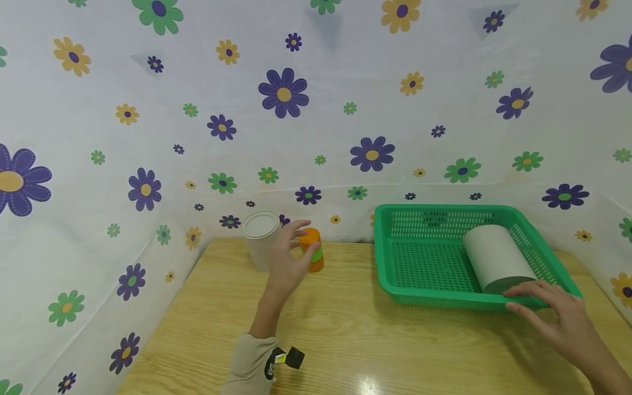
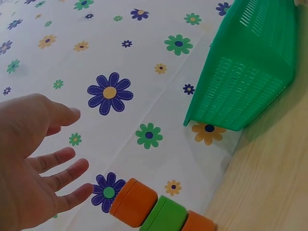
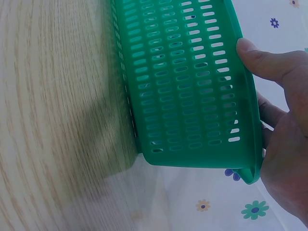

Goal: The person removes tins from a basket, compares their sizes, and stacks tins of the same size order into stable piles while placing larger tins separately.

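Observation:
My left hand (image 1: 288, 267) is raised beside a small orange and green cylinder stack (image 1: 315, 264), with fingers spread and nothing held. In the left wrist view a gap shows between the fingertips and the top orange piece (image 2: 134, 203). Behind that hand stands a white lidded canister (image 1: 257, 244), partly hidden. On the right, my right hand (image 1: 568, 321) grips the front rim of a green plastic basket (image 1: 434, 296), its thumb outside and fingers over the rim. A white cylinder (image 1: 496, 255) lies on its side in the basket's right half.
All of this stands on a light wooden table (image 1: 340, 334). A flower-patterned white sheet (image 1: 336, 131) hangs behind the table and along its sides. The basket's perforated side (image 3: 178, 82) fills much of the right wrist view.

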The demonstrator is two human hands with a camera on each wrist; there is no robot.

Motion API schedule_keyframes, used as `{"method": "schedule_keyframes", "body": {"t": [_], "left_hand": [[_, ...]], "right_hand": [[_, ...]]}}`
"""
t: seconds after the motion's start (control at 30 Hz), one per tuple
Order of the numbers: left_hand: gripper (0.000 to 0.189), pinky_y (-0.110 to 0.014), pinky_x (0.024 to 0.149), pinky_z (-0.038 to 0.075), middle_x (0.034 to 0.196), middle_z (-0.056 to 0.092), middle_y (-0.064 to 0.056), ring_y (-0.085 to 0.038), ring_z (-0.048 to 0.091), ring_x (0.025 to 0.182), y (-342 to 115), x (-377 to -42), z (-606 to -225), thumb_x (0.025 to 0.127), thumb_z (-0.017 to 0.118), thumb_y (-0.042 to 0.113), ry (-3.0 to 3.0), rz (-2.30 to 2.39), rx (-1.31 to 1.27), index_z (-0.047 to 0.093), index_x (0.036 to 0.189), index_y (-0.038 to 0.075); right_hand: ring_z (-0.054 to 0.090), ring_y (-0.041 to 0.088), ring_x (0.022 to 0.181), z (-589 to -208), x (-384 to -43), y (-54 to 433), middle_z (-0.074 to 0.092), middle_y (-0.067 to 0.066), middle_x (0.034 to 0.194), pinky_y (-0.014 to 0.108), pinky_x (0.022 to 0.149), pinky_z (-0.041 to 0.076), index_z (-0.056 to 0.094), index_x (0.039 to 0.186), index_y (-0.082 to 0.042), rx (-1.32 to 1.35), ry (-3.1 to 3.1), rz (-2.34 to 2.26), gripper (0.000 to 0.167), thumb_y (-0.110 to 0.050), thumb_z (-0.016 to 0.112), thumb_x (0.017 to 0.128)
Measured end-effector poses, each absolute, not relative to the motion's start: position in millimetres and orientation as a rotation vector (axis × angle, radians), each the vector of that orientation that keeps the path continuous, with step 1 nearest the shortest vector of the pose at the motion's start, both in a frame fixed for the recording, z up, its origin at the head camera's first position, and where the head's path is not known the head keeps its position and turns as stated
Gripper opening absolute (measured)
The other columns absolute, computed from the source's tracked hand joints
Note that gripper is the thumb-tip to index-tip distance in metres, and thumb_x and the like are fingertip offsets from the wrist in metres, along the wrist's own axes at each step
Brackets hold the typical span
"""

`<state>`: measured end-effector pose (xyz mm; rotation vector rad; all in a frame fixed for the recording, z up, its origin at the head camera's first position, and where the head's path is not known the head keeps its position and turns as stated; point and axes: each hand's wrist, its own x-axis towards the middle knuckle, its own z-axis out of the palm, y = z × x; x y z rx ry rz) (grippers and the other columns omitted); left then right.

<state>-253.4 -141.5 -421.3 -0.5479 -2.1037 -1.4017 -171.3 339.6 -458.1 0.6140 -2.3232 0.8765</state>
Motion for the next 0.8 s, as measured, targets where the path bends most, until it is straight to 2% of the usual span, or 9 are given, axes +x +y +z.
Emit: {"method": "schedule_keyframes", "body": {"t": [0.17,0.47,0.8], "left_hand": [[0.049,-0.060,0.091,0.055,0.134,0.061,-0.010,-0.042,0.062,0.115,-132,-252,-423,0.090,0.078,0.003,-2.126,-1.407,-0.606,0.060,0.135,0.009],[0.046,-0.057,0.095,0.054,0.133,0.060,-0.006,-0.028,0.062,0.117,-120,-250,-427,0.092,0.077,0.010,-2.173,-1.432,-0.643,0.059,0.134,0.008],[0.045,-0.051,0.097,0.054,0.134,0.061,-0.005,-0.032,0.062,0.118,-101,-244,-430,0.092,0.077,0.010,-2.198,-1.447,-0.701,0.060,0.134,0.009]], "right_hand": [[0.050,-0.011,0.101,-459,-171,340,0.068,-0.010,0.099,0.004,0.091,0.030,0.076,0.099,-0.017,0.619,-2.316,0.888,0.047,0.016,0.083,0.067],[0.051,-0.012,0.102,-457,-174,339,0.068,-0.011,0.100,0.004,0.092,0.031,0.076,0.099,-0.018,0.638,-2.311,0.874,0.047,0.015,0.084,0.067],[0.051,-0.013,0.100,-459,-172,341,0.069,-0.011,0.099,0.005,0.090,0.030,0.076,0.099,-0.019,0.599,-2.330,0.859,0.047,0.013,0.086,0.066]]}}
